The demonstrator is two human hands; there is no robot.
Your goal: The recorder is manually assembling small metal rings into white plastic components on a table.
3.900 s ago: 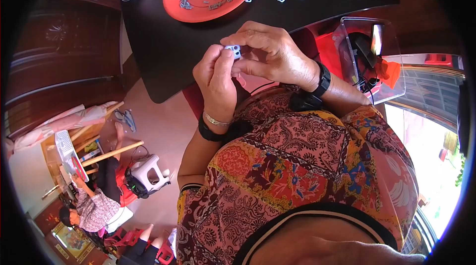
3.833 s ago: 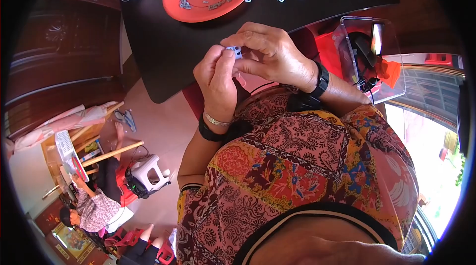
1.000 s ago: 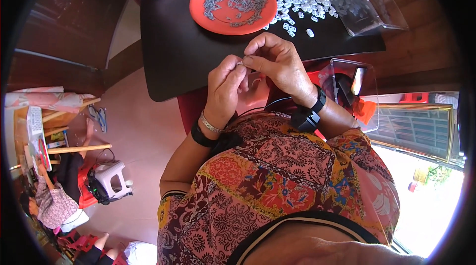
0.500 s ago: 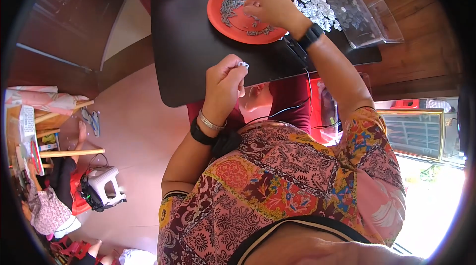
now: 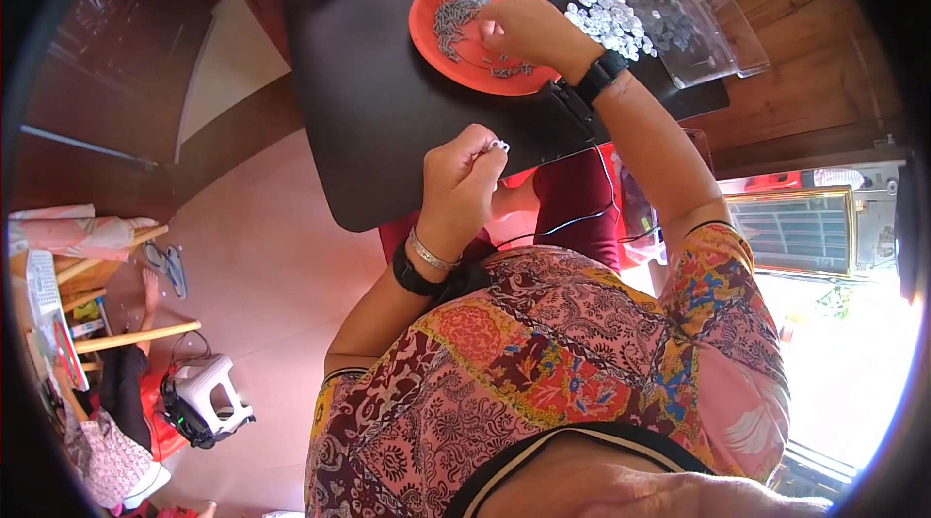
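Risk first: small white piece (image 5: 498, 144) pinched at my left hand (image 5: 464, 178) fingertips could slip & drop off the tabletop (image 5: 378, 120) edge, since it's held right over that edge. Piece looks tiny, pale, roundish. Right hand (image 5: 519, 31) is closed down among thin grey bits on the orange plate (image 5: 427, 33); can't tell if it grips any.

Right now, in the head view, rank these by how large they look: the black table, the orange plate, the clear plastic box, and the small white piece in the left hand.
1. black table
2. clear plastic box and orange plate: look alike, and the box is cut off, so unranked
3. small white piece, pinched in the left hand
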